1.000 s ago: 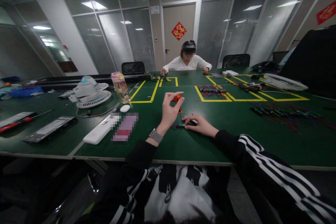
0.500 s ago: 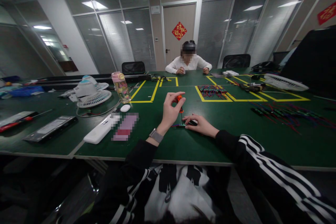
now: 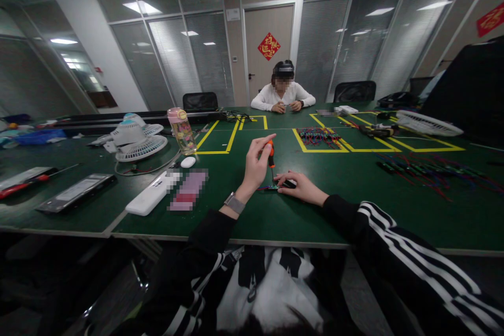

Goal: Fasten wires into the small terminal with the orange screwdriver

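My left hand (image 3: pixel 256 164) is closed around the top of an orange and black screwdriver (image 3: pixel 271 155), which stands nearly upright. The tip of its shaft meets a small green circuit board (image 3: pixel 271 188) lying on the table, with thin coloured wires running off its left end. Low on the table, my right hand (image 3: pixel 300 187) pinches the board's right end between its fingers. Something black shows under the right fingers; I cannot tell what it is.
Yellow tape frames the far part of the green table (image 3: pixel 252 226). Several wired boards (image 3: pixel 318 137) lie in one frame, more wired boards (image 3: pixel 421 168) at the right. On the left are a bottle (image 3: pixel 182 131), a white fan (image 3: pixel 139 139) and a white case (image 3: pixel 151 194). A person (image 3: pixel 283 92) sits opposite.
My left fingers have shifted around the screwdriver handle, the thumb and forefinger drawing closer together. My right hand and the board stay put. The person opposite has brought both hands together.
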{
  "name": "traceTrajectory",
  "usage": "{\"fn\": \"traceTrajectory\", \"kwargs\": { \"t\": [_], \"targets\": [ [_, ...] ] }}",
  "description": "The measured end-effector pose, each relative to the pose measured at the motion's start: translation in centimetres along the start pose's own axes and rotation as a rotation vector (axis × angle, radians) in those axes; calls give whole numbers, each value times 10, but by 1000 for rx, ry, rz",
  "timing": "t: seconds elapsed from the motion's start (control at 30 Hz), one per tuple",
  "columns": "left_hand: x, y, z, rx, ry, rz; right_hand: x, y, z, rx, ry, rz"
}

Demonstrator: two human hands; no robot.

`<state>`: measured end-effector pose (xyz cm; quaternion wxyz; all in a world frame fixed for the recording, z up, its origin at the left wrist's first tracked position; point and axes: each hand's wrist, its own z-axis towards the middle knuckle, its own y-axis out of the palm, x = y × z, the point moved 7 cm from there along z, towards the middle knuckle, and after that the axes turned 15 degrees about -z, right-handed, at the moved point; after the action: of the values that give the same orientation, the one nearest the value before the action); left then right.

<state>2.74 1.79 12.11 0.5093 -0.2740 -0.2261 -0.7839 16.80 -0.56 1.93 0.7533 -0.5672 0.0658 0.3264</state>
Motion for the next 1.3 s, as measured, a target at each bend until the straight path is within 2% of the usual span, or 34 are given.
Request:
{"fn": "traceTrajectory", "kwargs": {
  "t": [0.13,0.37,0.6,0.8,0.93,1.03,1.2,1.3],
  "targets": [
    [-6,1,0,-5,-55,-101,0,0,0,1,3,-4],
    [1,-2,-1,30,28,56,-3,-2,0,-9,9,-7],
    [-9,2,0,-11,-103,-131,-4,-2,0,-15,16,2],
    [2,-3,-1,41,13,52,-5,-3,0,-9,12,-4],
    [-4,0,0,-2,-68,-54,-5,-4,0,-9,14,3],
    [-8,1,0,12,-127,-120,-5,-4,0,-12,18,8],
    [0,-3,0,54,-9,32,-4,-2,0,-16,19,-3],
    [-2,-3,0,33,-5,18,-3,-2,0,-14,16,-2]
  ]
}}
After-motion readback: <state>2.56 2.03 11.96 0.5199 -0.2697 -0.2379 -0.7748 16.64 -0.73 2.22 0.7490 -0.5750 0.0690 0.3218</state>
